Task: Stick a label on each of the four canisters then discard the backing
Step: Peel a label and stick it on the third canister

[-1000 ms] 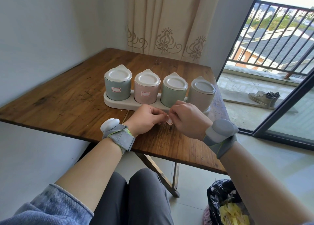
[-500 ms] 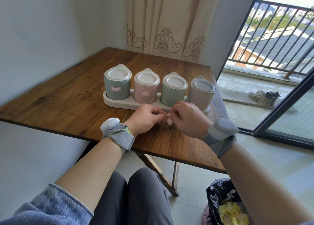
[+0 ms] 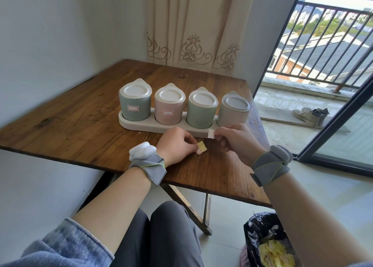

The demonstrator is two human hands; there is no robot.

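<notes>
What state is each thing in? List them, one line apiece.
Blue-green canister: lidded, labelled.
Pink canister: lidded, labelled.
Green canister: lidded, unlabelled.
Grey canister: lidded, unlabelled.
Left hand: pinching backing strip.
Right hand: pinching peeled label.
Bin: open, holds yellow scraps.

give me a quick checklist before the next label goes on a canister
1. Label peeled off: ok, right hand pinches a white label, apart from the backing.
2. Backing under control: ok, left hand holds it above the table.
3. Target free: ok, third canister shows no label; neither does the fourth.
4. First two done: ok, first and second are labelled.
5. Sticky side facing the canister: cannot tell.
6. Bin ready: ok, bag open by the right knee.
</notes>
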